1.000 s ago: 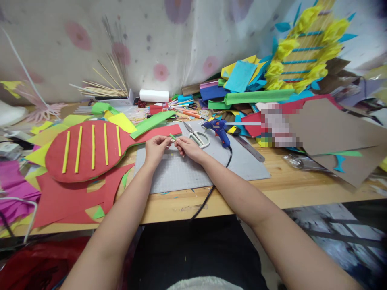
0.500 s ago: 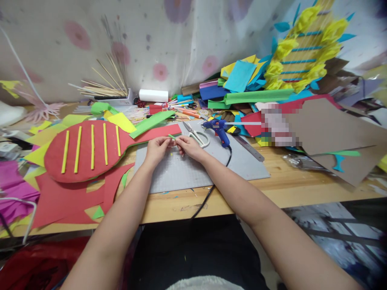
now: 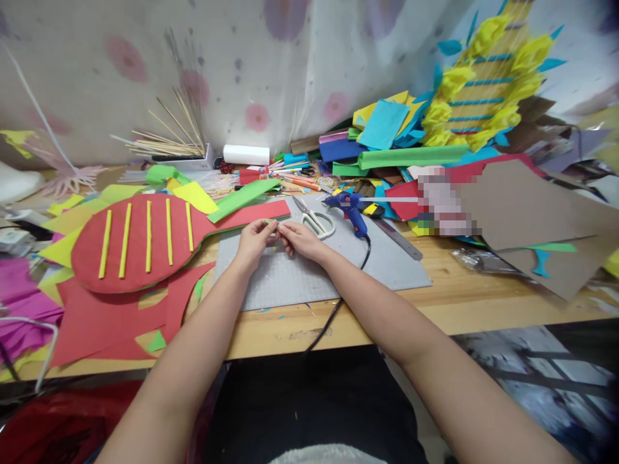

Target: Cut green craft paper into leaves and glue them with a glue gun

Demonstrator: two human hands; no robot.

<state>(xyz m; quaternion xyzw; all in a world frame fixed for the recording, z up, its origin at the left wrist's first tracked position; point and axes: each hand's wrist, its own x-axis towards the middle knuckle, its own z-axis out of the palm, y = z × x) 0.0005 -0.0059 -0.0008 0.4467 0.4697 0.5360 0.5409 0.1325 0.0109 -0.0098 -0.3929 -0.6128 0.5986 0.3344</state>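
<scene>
My left hand (image 3: 255, 241) and my right hand (image 3: 302, 238) meet over the grey cutting mat (image 3: 290, 287), fingertips pinched together. Between them is a small green paper strip (image 3: 269, 222), mostly hidden by the fingers. Left of my hands lies a red paddle-shaped cutout (image 3: 135, 248) with several yellow strips across its round body; its neck reaches up behind my left hand. Scissors (image 3: 316, 219) with pale handles rest just beyond my right hand. A blue glue gun (image 3: 351, 209) lies farther right on the mat, its black cord running to the table's front edge.
A metal ruler (image 3: 399, 240) lies at the mat's right side. Red paper scraps (image 3: 106, 322) spread at the left front, and brown cardboard (image 3: 527, 200) at the right. Behind are wooden sticks (image 3: 167, 143), a white roll (image 3: 246, 154) and a cutout with yellow paper flowers (image 3: 483, 96).
The green strip showed more between my fingertips before; now my fingers cover most of it. My hands have come slightly closer together, and the other things have stayed in place.
</scene>
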